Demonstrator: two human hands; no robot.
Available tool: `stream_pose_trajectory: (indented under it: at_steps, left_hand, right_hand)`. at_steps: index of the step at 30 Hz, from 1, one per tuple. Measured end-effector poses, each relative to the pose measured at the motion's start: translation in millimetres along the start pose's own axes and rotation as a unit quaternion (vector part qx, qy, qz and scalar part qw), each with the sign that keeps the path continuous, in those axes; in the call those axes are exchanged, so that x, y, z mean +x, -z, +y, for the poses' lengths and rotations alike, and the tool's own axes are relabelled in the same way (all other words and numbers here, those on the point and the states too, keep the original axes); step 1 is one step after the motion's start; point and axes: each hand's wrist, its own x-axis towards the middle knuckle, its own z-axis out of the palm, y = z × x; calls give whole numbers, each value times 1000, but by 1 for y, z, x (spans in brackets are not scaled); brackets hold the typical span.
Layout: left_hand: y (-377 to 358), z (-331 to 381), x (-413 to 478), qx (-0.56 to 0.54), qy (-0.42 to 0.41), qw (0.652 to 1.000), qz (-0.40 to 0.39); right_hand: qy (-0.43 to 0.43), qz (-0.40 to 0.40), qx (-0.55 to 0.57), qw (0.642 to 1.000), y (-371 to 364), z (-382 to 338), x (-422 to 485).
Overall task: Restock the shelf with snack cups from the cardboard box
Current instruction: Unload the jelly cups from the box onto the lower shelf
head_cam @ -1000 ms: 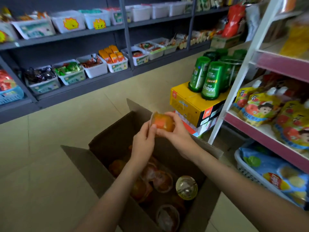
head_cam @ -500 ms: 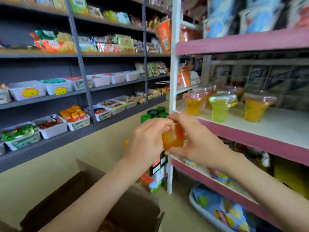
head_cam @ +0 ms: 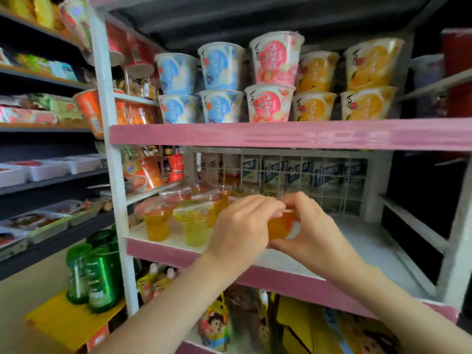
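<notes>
Both hands meet around one snack cup (head_cam: 280, 227) over the white board of the pink-edged shelf (head_cam: 370, 242), near its front edge and about midway along it. The cup is small, of clear plastic, filled with orange jelly, with a shiny film lid at the top rim. Only a strip of it shows between the hands, and its base is hidden, so whether it stands on the board cannot be told. The left hand (head_cam: 242, 226) curls its fingers over the cup's top and left side. The right hand (head_cam: 315, 231) wraps it from the right, with the thumb below. Just left of the hands, other jelly cups (head_cam: 194, 227) in orange and yellow stand near the shelf's left front corner. Printed paper tubs (head_cam: 273, 80) are stacked on the shelf above.
</notes>
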Motion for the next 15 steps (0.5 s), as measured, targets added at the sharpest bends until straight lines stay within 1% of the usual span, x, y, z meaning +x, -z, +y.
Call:
stream_pose_trajectory:
  at_steps: [3, 5, 7, 9, 10, 12, 15]
  left_hand:
    - [-38, 4, 5, -9, 3, 1000, -17]
    - [-67, 1, 7, 26, 1, 998, -51]
    - [-92, 0, 14, 64, 20, 989, -129]
    - [-113, -1, 24, 84, 60, 966, -236]
    - [-123, -3, 27, 99, 76, 954, -274]
    - [-140, -11, 27, 132, 97, 933, -321]
    - [-163, -27, 21, 147, 103, 917, -355]
  right_hand:
    - [-21, -28, -12, 999, 5, 32, 7]
    - [-30, -39, -45, 998, -4, 60, 17]
    - [-48, -40, -83, 995, -15, 88, 28]
    - [-69, -55, -119, 989, -26, 111, 40]
    - [-77, -61, -124, 987, -32, 122, 48]
    - [-113, -88, -123, 982, -44, 139, 63]
    - [-164, -135, -141, 967, -67, 164, 82]
